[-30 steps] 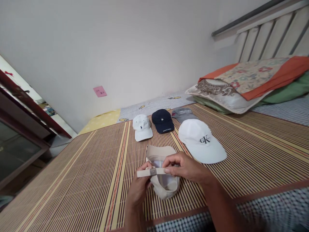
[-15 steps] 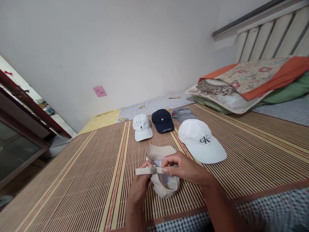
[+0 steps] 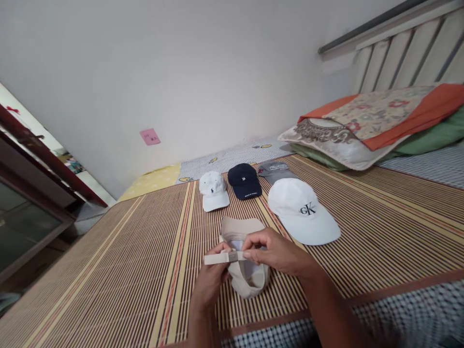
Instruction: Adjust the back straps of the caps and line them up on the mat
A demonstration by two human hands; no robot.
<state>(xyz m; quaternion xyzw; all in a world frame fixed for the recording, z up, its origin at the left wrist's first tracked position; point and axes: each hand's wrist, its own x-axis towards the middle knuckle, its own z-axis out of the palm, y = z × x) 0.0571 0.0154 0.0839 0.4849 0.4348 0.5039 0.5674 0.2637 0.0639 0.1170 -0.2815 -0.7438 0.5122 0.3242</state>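
Observation:
A beige baseball cap [image 3: 250, 285] lies on the striped mat in front of me, its brim pointing away and its opening towards me. Across its back runs a beige strap with a metal buckle [image 3: 232, 256]; the strap's loose end sticks out to the left. My left hand [image 3: 212, 275] is closed on the strap at the buckle's left side, its fingers partly hidden behind it. With thumb and forefinger, my right hand [image 3: 270, 251] pinches the strap just right of the buckle.
Beyond the hands lie a small white cap [image 3: 213, 191], a navy cap [image 3: 244, 181], a grey cap [image 3: 277, 171] and a larger white cap [image 3: 304, 212] with black letters. Pillows [image 3: 380, 121] are stacked at the right. A wall [image 3: 217, 72] bounds the bed's far side.
Both hands keep their hold on the strap. The buckle has shifted very slightly to the right, and the cap stays in place.

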